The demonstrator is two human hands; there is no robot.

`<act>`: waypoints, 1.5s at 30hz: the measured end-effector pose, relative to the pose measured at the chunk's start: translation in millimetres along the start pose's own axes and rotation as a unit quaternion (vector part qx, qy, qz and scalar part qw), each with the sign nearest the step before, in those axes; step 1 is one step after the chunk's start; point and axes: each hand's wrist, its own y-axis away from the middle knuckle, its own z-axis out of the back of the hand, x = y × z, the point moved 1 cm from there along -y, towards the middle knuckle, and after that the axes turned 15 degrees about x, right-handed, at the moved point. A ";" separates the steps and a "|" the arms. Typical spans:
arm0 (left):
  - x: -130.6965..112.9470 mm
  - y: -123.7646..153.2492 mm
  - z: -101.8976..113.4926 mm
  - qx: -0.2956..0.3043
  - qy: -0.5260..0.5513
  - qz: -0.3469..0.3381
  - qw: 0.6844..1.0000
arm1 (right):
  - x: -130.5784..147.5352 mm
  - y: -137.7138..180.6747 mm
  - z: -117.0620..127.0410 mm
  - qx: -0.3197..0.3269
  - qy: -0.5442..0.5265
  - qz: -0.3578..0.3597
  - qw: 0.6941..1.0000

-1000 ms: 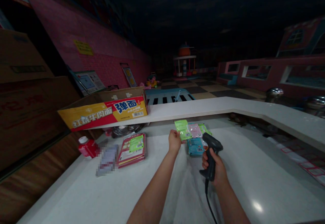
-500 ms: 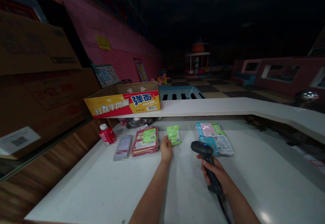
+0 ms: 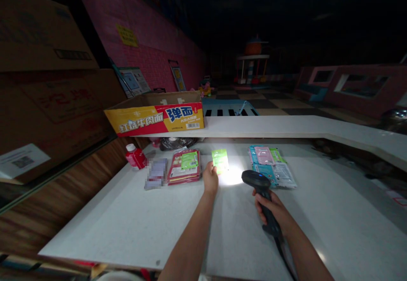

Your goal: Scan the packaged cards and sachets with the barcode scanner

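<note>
My left hand (image 3: 210,176) pinches the lower left edge of a small green packet (image 3: 220,158) above the white counter. Wrapped round the handle of a black barcode scanner (image 3: 258,180) is my right hand (image 3: 272,208); a cord trails from the scanner's grip toward me. Bright light from the scanner falls on the packet and the counter beside it. Left of my left hand lies a stack of red packets (image 3: 184,175) with another green packet (image 3: 190,161) on top. Beyond the scanner, several blue, pink, green and silver packets (image 3: 263,155) lie together.
A red bottle with a white cap (image 3: 135,158) stands at the left, near a blurred-out flat item (image 3: 156,173). On the raised ledge (image 3: 267,126) sits an open yellow and red carton (image 3: 159,117). Large brown cardboard boxes (image 3: 60,111) are stacked at the far left.
The scanner's light has come on and shines on the green packet and counter. My view has tilted down slightly, showing the counter's near edge. Both hands keep their holds.
</note>
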 end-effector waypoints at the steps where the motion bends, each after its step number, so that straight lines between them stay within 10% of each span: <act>1: -1.5 0.2 0.4 -0.005 -0.012 0.005 1.000 | 0.0 -0.1 0.0 0.001 0.001 0.002 1.000; 27: -15.0 13.5 0.7 0.083 0.078 -0.013 0.993 | -12.2 -17.8 12.1 -0.046 -0.090 0.057 0.993; 36: -42.5 -9.2 97.6 -0.115 -0.032 0.035 0.992 | -12.5 -17.9 11.7 -0.042 -0.098 0.053 0.993; 45: -56.5 5.1 137.9 -0.093 -0.357 0.120 0.922 | -10.3 -16.1 9.2 -0.046 -0.112 0.046 0.992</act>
